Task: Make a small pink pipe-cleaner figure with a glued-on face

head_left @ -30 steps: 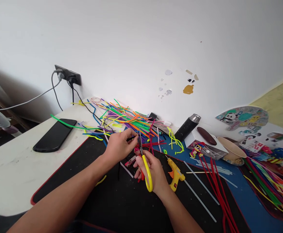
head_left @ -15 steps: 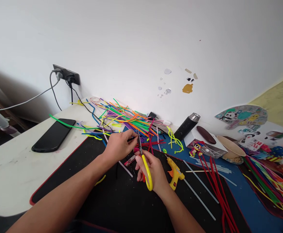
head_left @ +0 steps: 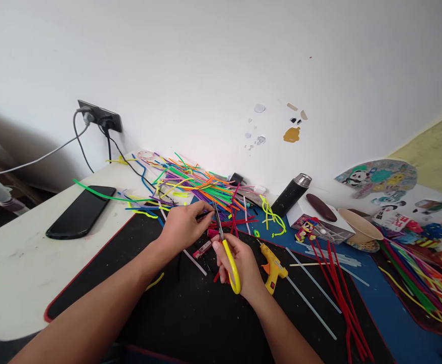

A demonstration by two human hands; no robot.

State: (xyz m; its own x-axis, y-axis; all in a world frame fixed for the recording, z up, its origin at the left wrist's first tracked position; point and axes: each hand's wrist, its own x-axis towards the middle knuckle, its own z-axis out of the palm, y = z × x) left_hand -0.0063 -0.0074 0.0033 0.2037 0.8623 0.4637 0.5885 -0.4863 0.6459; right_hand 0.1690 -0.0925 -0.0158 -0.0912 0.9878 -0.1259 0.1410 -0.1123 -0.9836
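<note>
In the middle of the head view, my right hand (head_left: pixel 239 263) is closed on yellow-handled scissors (head_left: pixel 228 258), whose blades point up and away from me. My left hand (head_left: pixel 187 221) pinches a thin black strip (head_left: pixel 205 214), seemingly a pipe cleaner, right beside the blade tips. Most of the strip is hidden by the fingers, and I cannot tell whether the blades touch it. Just below lies a small red-and-white packet (head_left: pixel 203 248) on the black mat (head_left: pixel 190 313). A yellow glue gun (head_left: pixel 273 268) rests to the right of my right hand.
Behind my hands spreads a pile of coloured pipe cleaners (head_left: pixel 202 184). A phone (head_left: pixel 80 211) lies at the left. At the right are a black thermos (head_left: pixel 291 194), a white box (head_left: pixel 319 217), red pipe cleaners (head_left: pixel 342 298) and glue sticks (head_left: pixel 312 308).
The scissor blades look closer together than before. My right hand has turned slightly, and the view has shifted a little.
</note>
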